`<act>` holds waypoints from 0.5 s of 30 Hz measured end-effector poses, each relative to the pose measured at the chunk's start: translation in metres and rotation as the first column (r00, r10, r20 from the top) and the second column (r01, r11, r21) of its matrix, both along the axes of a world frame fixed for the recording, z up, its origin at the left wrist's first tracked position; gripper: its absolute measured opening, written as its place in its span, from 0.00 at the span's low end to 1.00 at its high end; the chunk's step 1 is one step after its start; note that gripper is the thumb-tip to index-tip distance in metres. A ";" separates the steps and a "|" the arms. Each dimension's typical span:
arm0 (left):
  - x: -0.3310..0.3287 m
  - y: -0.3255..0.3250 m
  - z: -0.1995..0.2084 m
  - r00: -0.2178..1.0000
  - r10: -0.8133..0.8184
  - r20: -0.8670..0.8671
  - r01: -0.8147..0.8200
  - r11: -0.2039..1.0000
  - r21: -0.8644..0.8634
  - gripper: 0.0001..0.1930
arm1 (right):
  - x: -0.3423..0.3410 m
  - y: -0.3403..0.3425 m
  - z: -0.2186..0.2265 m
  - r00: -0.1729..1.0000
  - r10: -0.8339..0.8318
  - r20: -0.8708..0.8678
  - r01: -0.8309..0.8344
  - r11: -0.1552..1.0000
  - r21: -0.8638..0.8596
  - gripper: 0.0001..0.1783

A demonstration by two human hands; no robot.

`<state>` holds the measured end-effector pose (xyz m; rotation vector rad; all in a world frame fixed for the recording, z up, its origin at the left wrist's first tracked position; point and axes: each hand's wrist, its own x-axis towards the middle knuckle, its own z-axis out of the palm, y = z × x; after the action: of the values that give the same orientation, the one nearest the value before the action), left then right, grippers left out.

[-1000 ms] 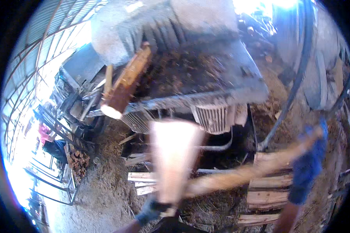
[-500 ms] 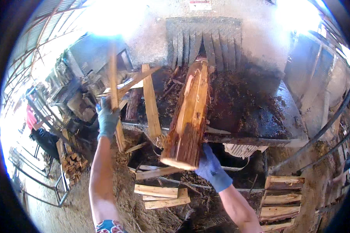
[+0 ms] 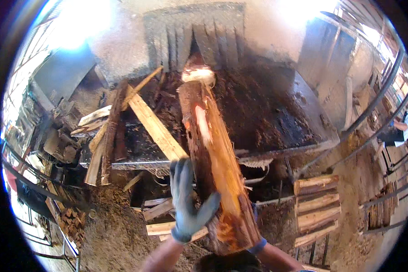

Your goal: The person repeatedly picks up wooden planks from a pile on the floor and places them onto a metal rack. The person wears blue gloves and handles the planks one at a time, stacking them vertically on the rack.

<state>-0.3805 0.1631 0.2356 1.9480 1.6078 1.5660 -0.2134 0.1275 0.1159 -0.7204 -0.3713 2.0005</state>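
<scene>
A thick split log (image 3: 222, 181) with bark on its left side and raw orange wood on its right slants from the table toward me. My right hand (image 3: 257, 247), in a blue glove, holds the near end from the right and below; its fingers are mostly hidden by the log. My left hand (image 3: 188, 204), in a grey-green glove, is open beside the log's left face, its thumb reaching over the wood. Beyond the log's far end, the pale end of another log (image 3: 200, 76) pokes out under a strip curtain (image 3: 179, 43).
A dark table (image 3: 276, 113) strewn with bark bits stands ahead. On its left lie a flat plank (image 3: 154, 124) and a bark-edged slab (image 3: 113, 131). Split pieces (image 3: 318, 211) are stacked at right, others (image 3: 161, 229) below the table. Curved metal rails (image 3: 376, 109) flank me; a person (image 3: 405, 122) is far right.
My left hand has let go of the long thin strip of wood at left and come over to the log. The log's near end has moved closer and to the right. My view has shifted right.
</scene>
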 end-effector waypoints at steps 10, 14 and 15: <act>0.044 -0.073 -0.155 0.256 0.326 0.910 0.488 0.769 -0.413 0.37 | 0.114 -0.046 0.009 0.779 0.525 0.344 -0.522 0.846 -0.111 0.36; 0.064 -0.072 -0.163 0.424 0.333 0.842 0.470 0.714 -0.519 0.37 | 0.128 0.001 0.022 0.972 0.048 0.229 -0.168 0.826 0.538 0.54; 0.075 -0.071 -0.163 0.479 0.326 0.815 0.465 0.694 -0.550 0.37 | 0.130 0.007 0.016 0.892 0.044 0.449 -0.346 0.706 0.618 0.57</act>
<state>-0.3060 0.0924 0.0730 0.5189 1.2546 1.2007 -0.0835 0.1344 0.1316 -0.6097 -1.4225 1.6864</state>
